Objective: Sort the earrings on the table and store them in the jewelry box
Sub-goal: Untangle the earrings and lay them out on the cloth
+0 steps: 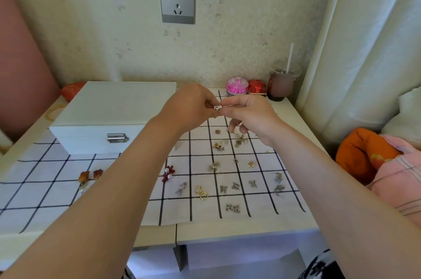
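Both hands are raised over the back of the table, fingertips meeting. My left hand [193, 105] and my right hand [250, 114] together pinch a small silver earring [217, 107] between them. The white jewelry box [109, 116] stands closed on the left, its metal latch [117, 137] facing me. Several earrings lie spread on the white grid cloth [57, 187]: orange ones [90, 176] at the left, red flower ones with pearls [168, 173], gold hoops [201, 192], silver butterflies [235, 185], and a small gold cluster [230, 140] under my right hand.
A pink round tin [237, 86], a red box [257, 88] and a cup with a straw [281, 82] stand at the back right by the curtain. Orange and pink bedding [376, 160] lies to the right. A gold bangle [53, 111] rests left of the box.
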